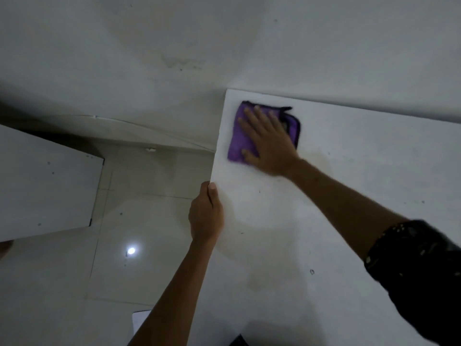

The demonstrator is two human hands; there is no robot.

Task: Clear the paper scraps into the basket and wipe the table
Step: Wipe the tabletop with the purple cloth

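The purple cloth (239, 143) sits folded near the far left corner of the white table (349, 196), flat on the surface, w/ its dark-trimmed edge toward the wall. My right hand (268, 141) lies on top of it, palm down, fingers spread wide, pressing rather than gripping; I'd say that's so the whole pad drags over the tabletop. The cloth is blurred at its edges, so I judge it's mid-stroke, direction I can't tell.

My left hand (205, 216) is curled over the table's left edge, thumb on top, remaining fingers hidden underneath, probably to brace the table and my reach while I lean toward the corner.

No paper scraps or basket in view, so I take it we're in the wiping part. Faint yellowish stains show on the tabletop near the wrist and closer to me; those prob. need more passes. Beyond the edge: tiled floor (149, 221) w/ a lamp reflection, another white table (45, 191) at left, and a stained wall (174, 46) behind.
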